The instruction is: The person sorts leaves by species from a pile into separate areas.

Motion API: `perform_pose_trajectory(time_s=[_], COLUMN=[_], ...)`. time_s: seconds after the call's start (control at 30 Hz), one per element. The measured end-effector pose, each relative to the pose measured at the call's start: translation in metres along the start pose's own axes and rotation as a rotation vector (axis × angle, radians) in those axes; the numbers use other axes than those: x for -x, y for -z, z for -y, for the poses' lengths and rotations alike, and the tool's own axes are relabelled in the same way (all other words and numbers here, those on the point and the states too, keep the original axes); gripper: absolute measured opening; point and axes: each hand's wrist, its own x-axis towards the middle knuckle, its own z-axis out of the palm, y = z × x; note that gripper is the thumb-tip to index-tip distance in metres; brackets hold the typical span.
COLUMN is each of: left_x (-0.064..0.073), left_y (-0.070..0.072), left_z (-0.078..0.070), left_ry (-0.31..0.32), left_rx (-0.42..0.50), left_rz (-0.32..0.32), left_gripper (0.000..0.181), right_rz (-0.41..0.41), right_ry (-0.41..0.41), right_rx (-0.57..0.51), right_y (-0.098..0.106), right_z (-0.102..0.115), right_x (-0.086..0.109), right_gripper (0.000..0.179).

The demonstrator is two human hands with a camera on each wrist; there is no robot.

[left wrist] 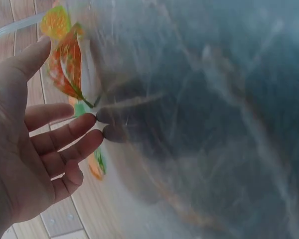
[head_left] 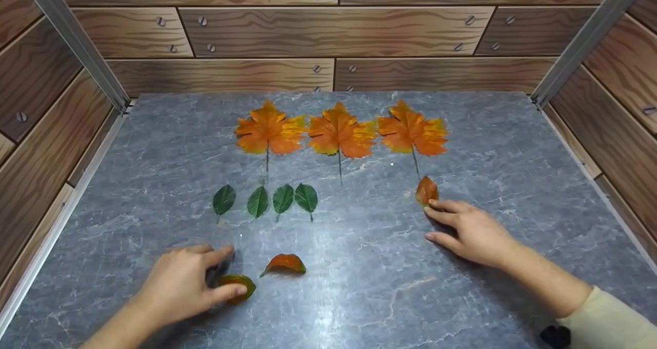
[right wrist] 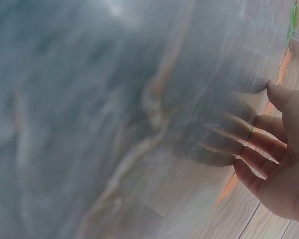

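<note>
In the head view my left hand (head_left: 179,282) is at the lower left, thumb over a yellow-green leaf (head_left: 249,286). Its fingers are spread, and the left wrist view shows the thumb tip by that leaf. Just right lies a curled orange-red leaf (head_left: 287,262), apart from the hand. My right hand (head_left: 472,231) rests low over the table with its fingers extended. Its fingertips touch the lower end of a brown-orange leaf (head_left: 426,190). In the right wrist view the fingers reach down to the tabletop, and the leaf is mostly hidden.
Three orange maple leaves, the left (head_left: 269,131), middle (head_left: 340,133) and right (head_left: 410,131), lie in a row at the back. Several green leaves (head_left: 257,202) form a row before them. The grey marbled table (head_left: 359,308) has wood-patterned walls (head_left: 333,31) around it.
</note>
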Motion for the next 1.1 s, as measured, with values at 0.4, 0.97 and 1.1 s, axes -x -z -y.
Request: perform_pose_trajectory(time_s=[0.4, 0.97, 1.1], left_x=[-0.008, -0.028, -0.039], left_y=[0.0, 0.019, 0.032], left_z=[-0.001, 0.003, 0.001], left_ry=[-0.05, -0.066, -0.069], left_rx=[0.119, 0.415, 0.424], left_rz=[0.113, 0.134, 0.122], left_gripper=[0.065, 0.013, 0.01], right_rz=[0.009, 0.017, 0.022], right_ry=[-0.016, -0.012, -0.015], right_rx=[0.001, -0.006, -0.006], right_y=[0.0, 0.0, 0.0], right_z=[0.0, 0.0, -0.001], right_x=[0.002, 0.0, 0.001], right_gripper=[0.059, 0.059, 0.059])
